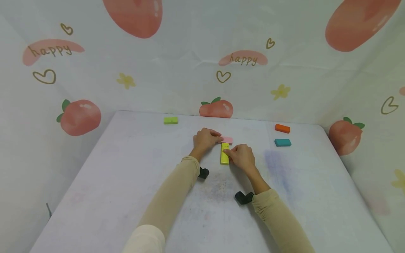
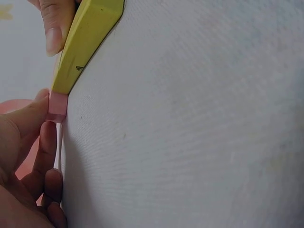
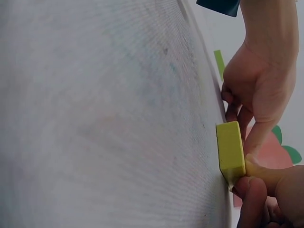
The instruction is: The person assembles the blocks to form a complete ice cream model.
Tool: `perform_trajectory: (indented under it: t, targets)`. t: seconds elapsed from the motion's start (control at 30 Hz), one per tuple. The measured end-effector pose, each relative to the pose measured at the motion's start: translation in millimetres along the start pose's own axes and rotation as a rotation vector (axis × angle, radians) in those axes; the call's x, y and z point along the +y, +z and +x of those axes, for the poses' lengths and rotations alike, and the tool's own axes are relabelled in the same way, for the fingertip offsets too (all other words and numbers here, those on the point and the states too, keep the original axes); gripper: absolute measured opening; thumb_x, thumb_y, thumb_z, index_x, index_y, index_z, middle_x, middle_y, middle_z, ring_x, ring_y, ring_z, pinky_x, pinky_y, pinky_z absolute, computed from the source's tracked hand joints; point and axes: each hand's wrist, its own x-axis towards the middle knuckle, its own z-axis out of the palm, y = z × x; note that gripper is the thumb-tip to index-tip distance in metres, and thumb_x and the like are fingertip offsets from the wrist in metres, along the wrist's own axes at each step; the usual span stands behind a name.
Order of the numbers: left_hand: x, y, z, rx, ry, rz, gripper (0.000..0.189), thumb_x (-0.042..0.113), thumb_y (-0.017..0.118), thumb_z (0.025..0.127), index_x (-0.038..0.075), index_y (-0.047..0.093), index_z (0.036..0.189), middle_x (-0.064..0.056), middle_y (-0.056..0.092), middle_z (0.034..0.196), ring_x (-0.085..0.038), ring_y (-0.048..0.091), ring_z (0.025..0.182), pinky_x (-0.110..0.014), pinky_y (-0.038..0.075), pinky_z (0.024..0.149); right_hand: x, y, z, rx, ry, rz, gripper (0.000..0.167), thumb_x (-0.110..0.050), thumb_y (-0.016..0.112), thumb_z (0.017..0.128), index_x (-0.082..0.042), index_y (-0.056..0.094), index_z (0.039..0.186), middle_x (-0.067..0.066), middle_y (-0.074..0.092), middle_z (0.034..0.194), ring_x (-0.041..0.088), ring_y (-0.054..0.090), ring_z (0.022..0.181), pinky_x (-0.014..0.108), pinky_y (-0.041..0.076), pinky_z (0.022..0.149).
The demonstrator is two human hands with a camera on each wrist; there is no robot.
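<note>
Near the middle of the table, my left hand (image 1: 205, 140) holds the left end of a pink block (image 1: 227, 140) between thumb and finger. My right hand (image 1: 243, 157) grips a yellow block (image 1: 224, 160) by its right side, thumb on top. The yellow block points away from me, and its far end meets the near side of the pink one, roughly in a T shape. In the left wrist view, the pink block (image 2: 58, 106) lies right at the end of the yellow block (image 2: 90, 40). The right wrist view shows the yellow block's near end (image 3: 231, 148) low on the table.
A light green block (image 1: 171, 120) lies at the table's back left. At the back right are an orange block (image 1: 282, 128) and, just nearer, a teal block (image 1: 283, 142). Black wrist devices (image 1: 243, 198) sit below both forearms. A printed curtain (image 1: 177, 70) hangs behind the table.
</note>
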Motion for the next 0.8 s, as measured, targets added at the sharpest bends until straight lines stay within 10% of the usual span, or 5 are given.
perform_trajectory:
  t: [0.8]
  targets:
    - [5.0,-4.1,-4.7,-0.012,-0.007,0.015,0.019,0.041,0.076,0.09,0.028,0.082,0.104,0.008,0.078,0.11,-0.024,0.064,0.116,-0.05,0.04,0.104,-2.3,-3.0,1.1,0.004,0.003,-0.046,0.041,-0.046,0.074,0.092,-0.008,0.076,0.075,0.0,0.064,0.057,0.014,0.051,0.053,0.027,0.036,0.047]
